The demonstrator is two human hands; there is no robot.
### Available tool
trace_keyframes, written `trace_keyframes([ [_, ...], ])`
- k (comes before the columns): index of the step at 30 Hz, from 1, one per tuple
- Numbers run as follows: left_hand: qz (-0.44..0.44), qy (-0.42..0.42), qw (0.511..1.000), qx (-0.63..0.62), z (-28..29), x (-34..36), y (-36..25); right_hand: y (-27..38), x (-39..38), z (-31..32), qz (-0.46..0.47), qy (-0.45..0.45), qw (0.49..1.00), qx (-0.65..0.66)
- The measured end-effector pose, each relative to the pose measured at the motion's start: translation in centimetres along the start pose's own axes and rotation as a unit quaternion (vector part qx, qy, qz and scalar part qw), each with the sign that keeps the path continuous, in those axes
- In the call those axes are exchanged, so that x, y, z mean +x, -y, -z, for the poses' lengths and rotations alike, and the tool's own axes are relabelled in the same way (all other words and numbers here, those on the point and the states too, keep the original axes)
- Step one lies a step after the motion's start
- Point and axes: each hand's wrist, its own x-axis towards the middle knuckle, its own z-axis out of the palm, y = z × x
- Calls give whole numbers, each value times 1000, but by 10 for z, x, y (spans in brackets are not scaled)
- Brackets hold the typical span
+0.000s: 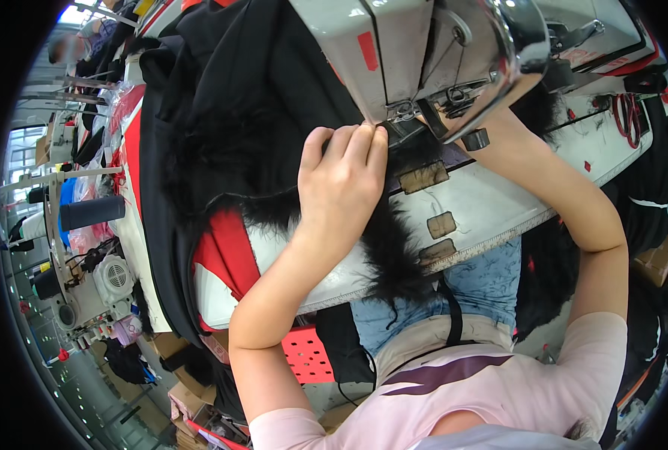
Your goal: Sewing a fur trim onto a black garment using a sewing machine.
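Black fur-trimmed fabric [274, 90] lies spread over the white sewing table at the left and far side. My left hand [341, 172] grips it with bent fingers pressed together, the fingertips right beside the presser foot of the sewing machine [401, 45]. From under this hand a strip of black fur trim [394, 255] hangs down over the table's near edge. My right hand [491, 131] reaches in behind the machine's head at the right of the needle area. Its fingers are hidden by the machine's parts, so what it holds does not show.
Red cloth [225, 251] lies under the black fabric by my left forearm. Worn tan patches [424, 178] mark the table near the needle. Red-handled scissors [626, 120] rest at the table's right end. Another machine's motor [114, 275] stands at the left.
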Motion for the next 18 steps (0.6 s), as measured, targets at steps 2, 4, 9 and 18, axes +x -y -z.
trace_keyframes([
  [2, -10, -1, 1000, 11, 1, -1, -3, -1, -1, 3, 52, -28, 996, -66],
  [4, -11, -3, 1000, 5, -1, 0, -4, 4, -1, 11, 34, -39, 996, -70],
  [9, -2, -12, 1000, 5, -2, 4, -3, 2, 4, 19, -28, -3, 999, -35],
  [18, -9, 1, 999, 33, -1, -1, -5, 1, -6, 18, -46, -48, 998, -16],
])
